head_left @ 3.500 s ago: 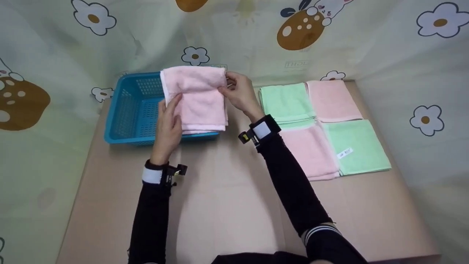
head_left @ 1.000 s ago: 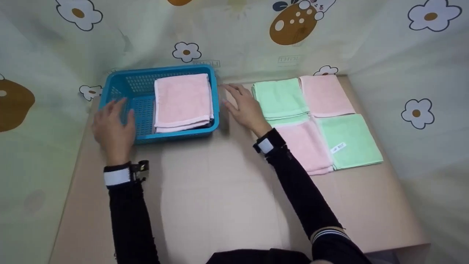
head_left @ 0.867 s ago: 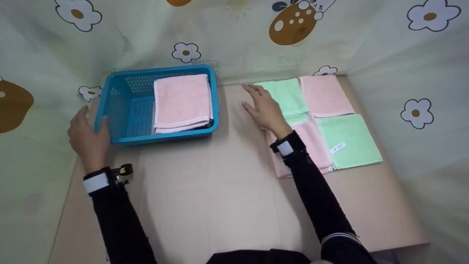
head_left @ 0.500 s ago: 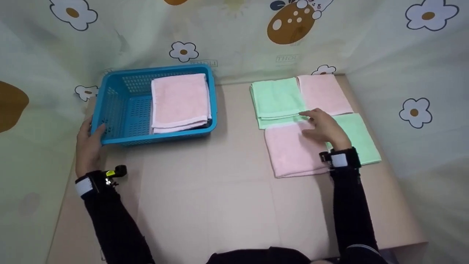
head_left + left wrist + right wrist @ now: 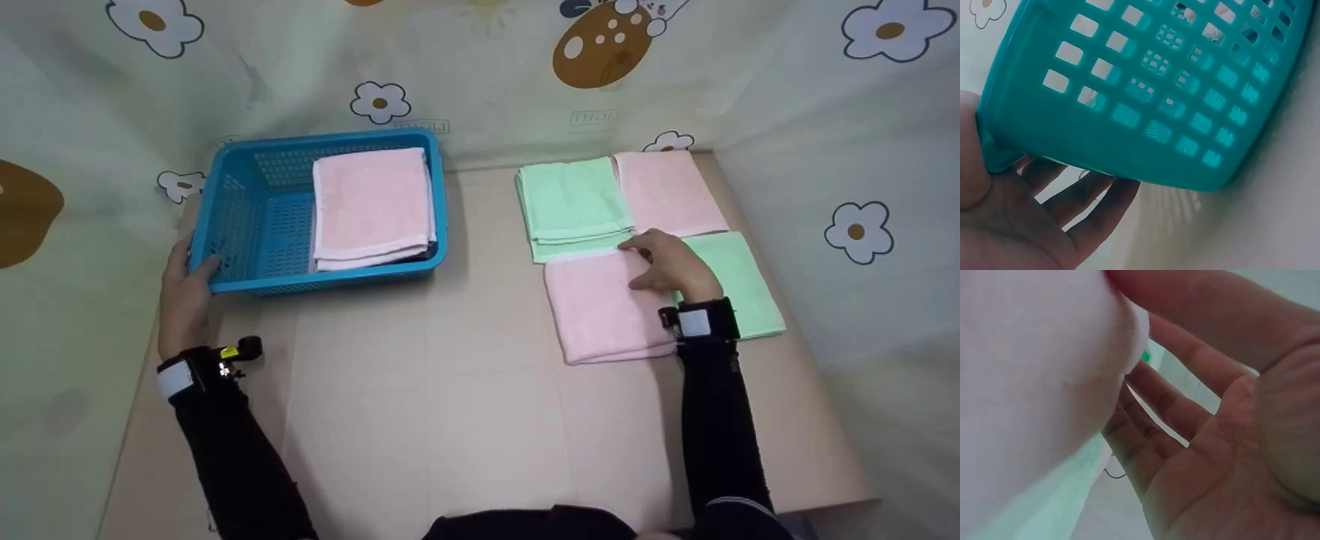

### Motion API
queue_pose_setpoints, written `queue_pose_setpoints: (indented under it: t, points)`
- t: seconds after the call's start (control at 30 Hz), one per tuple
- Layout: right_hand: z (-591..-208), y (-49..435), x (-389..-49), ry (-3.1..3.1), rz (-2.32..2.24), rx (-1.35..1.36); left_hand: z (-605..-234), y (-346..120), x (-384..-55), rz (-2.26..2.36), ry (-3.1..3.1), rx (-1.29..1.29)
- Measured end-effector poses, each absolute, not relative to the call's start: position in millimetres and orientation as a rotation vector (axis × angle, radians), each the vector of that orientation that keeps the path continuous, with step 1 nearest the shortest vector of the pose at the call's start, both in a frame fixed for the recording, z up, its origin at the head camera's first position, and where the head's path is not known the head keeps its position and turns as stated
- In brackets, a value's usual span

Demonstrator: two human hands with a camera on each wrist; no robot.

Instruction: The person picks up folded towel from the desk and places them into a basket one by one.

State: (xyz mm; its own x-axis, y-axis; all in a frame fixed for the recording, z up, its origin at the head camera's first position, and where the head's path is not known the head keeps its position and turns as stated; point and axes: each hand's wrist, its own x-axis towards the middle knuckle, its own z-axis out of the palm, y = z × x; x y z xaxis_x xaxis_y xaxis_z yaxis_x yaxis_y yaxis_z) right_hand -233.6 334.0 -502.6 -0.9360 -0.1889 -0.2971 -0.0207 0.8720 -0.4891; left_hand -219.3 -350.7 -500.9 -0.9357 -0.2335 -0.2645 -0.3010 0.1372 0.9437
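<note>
My left hand [image 5: 184, 307] grips the near left corner of a blue plastic basket [image 5: 322, 280], thumb over the rim. In the left wrist view, the fingers [image 5: 1092, 199] reach along the outside of the basket wall [image 5: 1044, 121]. A folded pink towel [image 5: 371, 202] lies in the basket's right half. At the right, my right hand [image 5: 671, 264] pinches the right part of the far edge of a folded pink towel [image 5: 600, 307]. The right wrist view has its thumb on the pink cloth [image 5: 1039, 354] and the other fingers behind the edge; the fingertips are hidden.
Beyond the right hand's towel lie a folded green towel [image 5: 574, 199] and another pink towel [image 5: 667, 191]. A second green towel [image 5: 739, 285] lies to its right, partly behind the wrist. A patterned curtain [image 5: 495, 90] hangs behind the table [image 5: 427, 420].
Both hands held a pink towel over the basket; it now lies inside. My left hand has moved onto the basket's left corner, and my right hand has moved right onto another pink towel.
</note>
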Motion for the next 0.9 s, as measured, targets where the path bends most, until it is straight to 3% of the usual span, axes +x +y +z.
queue_pose_setpoints:
  t: [0.4,0.9]
  points:
    - [-505,331,-231,2.744,-0.678,-0.178,-500,-346,-220,1.904,2.346,-0.558]
    - [-509,320,-230,2.704,-0.660,-0.220,-508,-282,-231,1.787,2.444,-0.345]
